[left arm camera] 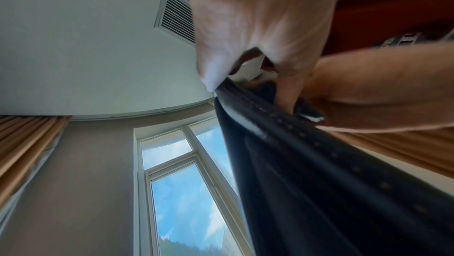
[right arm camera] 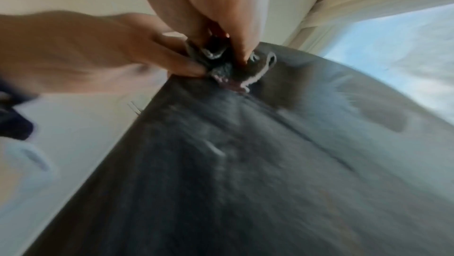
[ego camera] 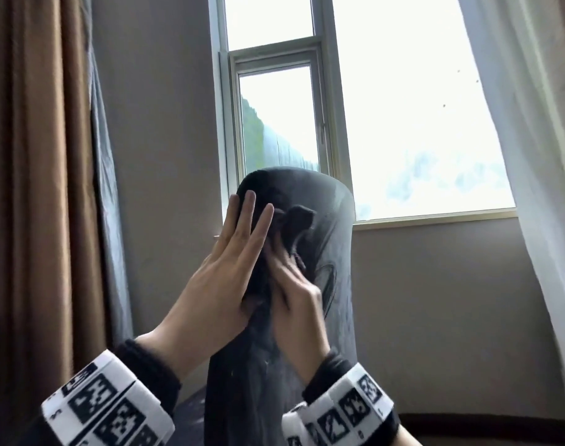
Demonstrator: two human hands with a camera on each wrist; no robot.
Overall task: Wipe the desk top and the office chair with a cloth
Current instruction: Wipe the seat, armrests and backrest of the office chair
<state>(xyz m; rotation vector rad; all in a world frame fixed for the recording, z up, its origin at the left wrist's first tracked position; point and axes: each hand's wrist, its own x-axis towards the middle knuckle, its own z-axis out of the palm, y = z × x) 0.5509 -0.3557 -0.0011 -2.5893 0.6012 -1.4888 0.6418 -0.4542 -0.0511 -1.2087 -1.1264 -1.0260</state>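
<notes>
Head view: left hand (ego camera: 223, 268) flat on chair back (ego camera: 326, 252) edge, right hand (ego camera: 294, 294) clutching cloth (ego camera: 294, 226).

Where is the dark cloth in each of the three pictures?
Head view: the dark cloth is bunched at the picture's middle, pressed on the chair back by the right hand.
Left wrist view: only a small dark bit right of centre, probably the cloth.
Right wrist view: top centre, under the fingertips.
Shared landmark: the chair back, also the window.
</notes>
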